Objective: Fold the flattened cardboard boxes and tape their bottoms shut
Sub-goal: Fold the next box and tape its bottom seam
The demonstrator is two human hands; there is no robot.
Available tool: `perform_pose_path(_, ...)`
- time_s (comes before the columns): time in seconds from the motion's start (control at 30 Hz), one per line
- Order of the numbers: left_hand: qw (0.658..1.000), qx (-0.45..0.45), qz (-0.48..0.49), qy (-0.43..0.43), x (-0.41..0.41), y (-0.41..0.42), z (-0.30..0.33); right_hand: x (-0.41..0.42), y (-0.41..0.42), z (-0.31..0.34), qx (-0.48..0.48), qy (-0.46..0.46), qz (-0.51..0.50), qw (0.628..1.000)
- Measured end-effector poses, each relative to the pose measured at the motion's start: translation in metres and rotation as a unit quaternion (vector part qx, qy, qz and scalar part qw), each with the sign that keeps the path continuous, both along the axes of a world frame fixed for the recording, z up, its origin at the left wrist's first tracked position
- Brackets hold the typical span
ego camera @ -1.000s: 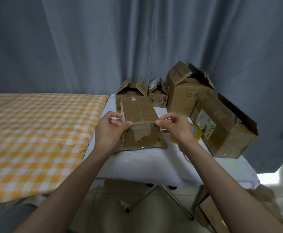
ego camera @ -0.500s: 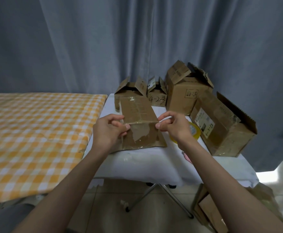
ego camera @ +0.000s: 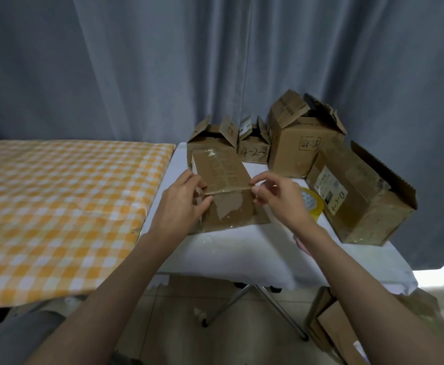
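head cam | looks forward and down | close over white table [ego camera: 242,248] | single view

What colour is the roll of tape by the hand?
Yellow; the tape roll shows beside the right hand in the head view.

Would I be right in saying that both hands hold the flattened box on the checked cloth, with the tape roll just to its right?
Not quite: the head view shows the flattened box on the white table, not the checked cloth, which lies to its left. The rest stands: the left hand and right hand hold it, and the tape roll sits just to its right.
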State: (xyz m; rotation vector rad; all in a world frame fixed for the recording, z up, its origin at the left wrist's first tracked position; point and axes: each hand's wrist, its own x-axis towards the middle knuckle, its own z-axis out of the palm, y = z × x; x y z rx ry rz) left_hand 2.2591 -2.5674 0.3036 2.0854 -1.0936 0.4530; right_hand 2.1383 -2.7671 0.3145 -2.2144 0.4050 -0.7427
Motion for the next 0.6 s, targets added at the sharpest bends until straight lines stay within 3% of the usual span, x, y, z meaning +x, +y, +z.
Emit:
perform_pose_path(0.1, 1.000, 0.001, -0.026, 0.000, 0.001, 0.002, 0.002, -0.008, -0.012, 0.007, 0.089, 0.011, 0.059, 0.994)
perform_pose_path(0.37, 0.992, 0.078, -0.103, -0.009, 0.031, 0.017, 0.012, -0.006, -0.022, 0.011, -0.024, 0.024, 0.076, 0.997)
perform_pose_path(0.6, 0.991, 0.041, -0.125, -0.039, 0.035, 0.008, 0.004, 0.001, -0.017, 0.008, -0.028, 0.033, 0.065, 0.997)
